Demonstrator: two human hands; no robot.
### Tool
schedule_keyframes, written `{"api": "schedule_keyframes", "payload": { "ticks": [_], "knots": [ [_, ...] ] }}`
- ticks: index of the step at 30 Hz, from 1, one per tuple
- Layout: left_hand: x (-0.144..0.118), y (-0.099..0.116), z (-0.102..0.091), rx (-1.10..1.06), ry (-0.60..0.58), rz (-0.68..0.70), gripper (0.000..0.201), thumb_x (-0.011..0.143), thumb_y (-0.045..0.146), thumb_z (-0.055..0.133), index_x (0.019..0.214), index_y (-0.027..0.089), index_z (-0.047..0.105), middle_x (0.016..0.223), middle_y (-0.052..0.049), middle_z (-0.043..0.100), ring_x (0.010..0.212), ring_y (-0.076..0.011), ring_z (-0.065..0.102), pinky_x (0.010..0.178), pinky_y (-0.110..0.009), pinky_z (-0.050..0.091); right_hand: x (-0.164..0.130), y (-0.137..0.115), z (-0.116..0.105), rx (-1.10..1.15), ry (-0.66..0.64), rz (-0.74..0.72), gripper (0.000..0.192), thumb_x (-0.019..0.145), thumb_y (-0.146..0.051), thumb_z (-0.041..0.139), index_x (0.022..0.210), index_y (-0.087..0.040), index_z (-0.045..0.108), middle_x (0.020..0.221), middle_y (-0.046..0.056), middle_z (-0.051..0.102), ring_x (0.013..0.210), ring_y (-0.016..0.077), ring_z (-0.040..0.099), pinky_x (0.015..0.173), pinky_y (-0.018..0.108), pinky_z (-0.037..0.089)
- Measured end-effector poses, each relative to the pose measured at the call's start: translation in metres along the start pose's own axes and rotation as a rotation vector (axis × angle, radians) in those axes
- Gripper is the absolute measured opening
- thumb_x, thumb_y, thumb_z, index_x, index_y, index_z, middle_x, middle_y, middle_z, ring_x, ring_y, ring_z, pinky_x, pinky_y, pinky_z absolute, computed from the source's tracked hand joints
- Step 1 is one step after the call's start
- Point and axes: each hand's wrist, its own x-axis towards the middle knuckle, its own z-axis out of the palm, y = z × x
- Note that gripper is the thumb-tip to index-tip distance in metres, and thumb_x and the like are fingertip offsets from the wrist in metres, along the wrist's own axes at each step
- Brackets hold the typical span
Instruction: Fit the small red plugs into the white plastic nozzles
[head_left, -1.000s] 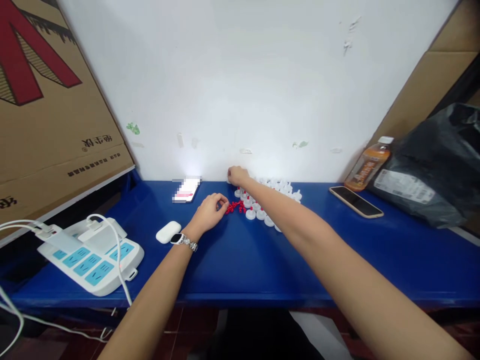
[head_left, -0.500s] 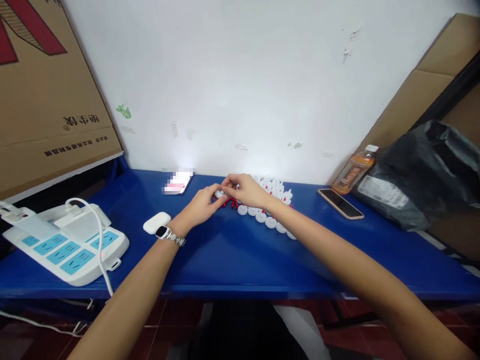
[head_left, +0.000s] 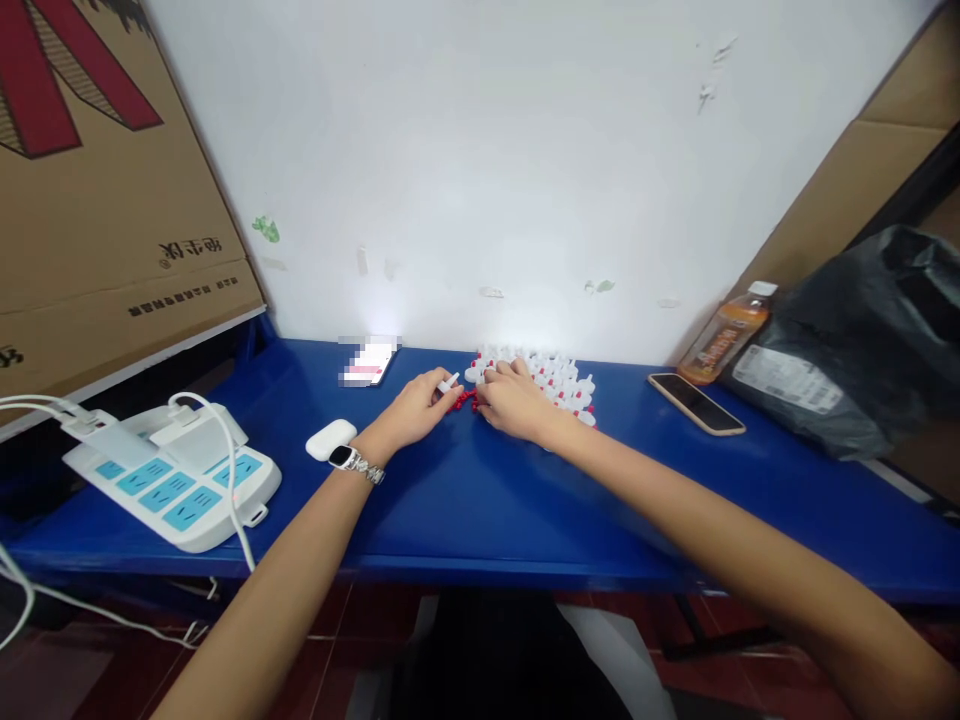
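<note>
A blue table [head_left: 465, 520] stands against a white wall [head_left: 480, 150]. The left hand [head_left: 416, 408] pinches a small white cap [head_left: 448, 382]. The right hand [head_left: 516, 402] lies spread, palm down, over red pins [head_left: 463, 400], beside the cluster of white caps [head_left: 551, 375].

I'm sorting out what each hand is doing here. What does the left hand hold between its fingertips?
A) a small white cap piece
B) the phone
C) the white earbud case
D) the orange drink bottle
A: the left hand pinches a small white cap piece; the earbud case, phone and bottle lie apart on the blue table.
</note>
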Motion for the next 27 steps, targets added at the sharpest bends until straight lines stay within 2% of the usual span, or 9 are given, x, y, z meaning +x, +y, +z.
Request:
{"api": "schedule_keyframes", "payload": {
  "ticks": [6,9,12,14,17,21,27],
  "knots": [
    [0.000,-0.001,0.002,0.007,0.000,0.011,0.034,0.099,0.052,0.045,0.090,0.021,0.057,0.082,-0.002,0.064,0.071,-0.0177,0.057,0.066,-0.031,0.043,-0.001,-0.002,0.007,0.059,-0.003,0.053,0.020,0.094,-0.024,0.055,0.090,-0.015,0.073,0.098,0.018,0.072,0.103,0.0334,0.056,0.093,0.047,0.032],
    [0.000,0.000,0.002,-0.004,-0.010,0.008,0.036,0.099,0.052,0.044,0.091,0.021,0.058,0.084,-0.003,0.064,0.071,-0.0178,0.057,0.068,-0.032,0.044,-0.002,0.000,0.005,0.179,0.083,0.104,0.021,0.094,-0.025,0.055,0.085,-0.016,0.071,0.095,0.015,0.073,0.102,0.0311,0.057,0.094,0.046,0.033],
    [-0.001,0.003,0.002,-0.029,-0.032,0.018,0.036,0.099,0.054,0.044,0.096,0.021,0.059,0.086,-0.002,0.063,0.073,-0.0177,0.057,0.069,-0.032,0.044,-0.003,0.001,0.002,0.522,0.280,0.269,0.021,0.094,-0.031,0.057,0.082,-0.019,0.070,0.087,0.007,0.073,0.092,0.0245,0.060,0.090,0.041,0.038],
    [-0.002,0.007,0.003,-0.044,-0.042,0.029,0.035,0.100,0.054,0.043,0.100,0.022,0.057,0.086,-0.001,0.063,0.072,-0.0173,0.057,0.068,-0.032,0.043,-0.004,0.000,0.002,0.851,0.426,0.393,0.023,0.092,-0.038,0.059,0.085,-0.020,0.071,0.081,0.004,0.072,0.078,0.0199,0.061,0.080,0.035,0.044],
    [-0.003,0.014,0.007,-0.054,-0.044,0.058,0.033,0.102,0.052,0.041,0.101,0.022,0.054,0.083,0.000,0.060,0.072,-0.0168,0.055,0.066,-0.031,0.041,-0.006,-0.006,0.005,1.256,0.581,0.452,0.027,0.086,-0.045,0.066,0.086,-0.018,0.071,0.079,0.004,0.072,0.070,0.0171,0.062,0.068,0.030,0.048],
    [-0.004,0.018,0.014,-0.055,-0.071,0.078,0.033,0.102,0.052,0.040,0.104,0.022,0.053,0.082,0.000,0.058,0.072,-0.0170,0.053,0.066,-0.031,0.040,-0.008,-0.012,0.011,1.501,0.588,0.412,0.032,0.079,-0.050,0.074,0.081,-0.018,0.070,0.075,0.004,0.072,0.068,0.0170,0.065,0.068,0.030,0.052],
    [-0.005,0.018,0.016,-0.052,-0.073,0.088,0.033,0.102,0.052,0.040,0.103,0.021,0.053,0.087,-0.002,0.059,0.075,-0.0177,0.053,0.068,-0.032,0.041,-0.011,-0.009,0.013,1.547,0.577,0.411,0.033,0.076,-0.051,0.077,0.080,-0.019,0.071,0.073,0.004,0.073,0.069,0.0181,0.068,0.069,0.032,0.055]
  ]
}}
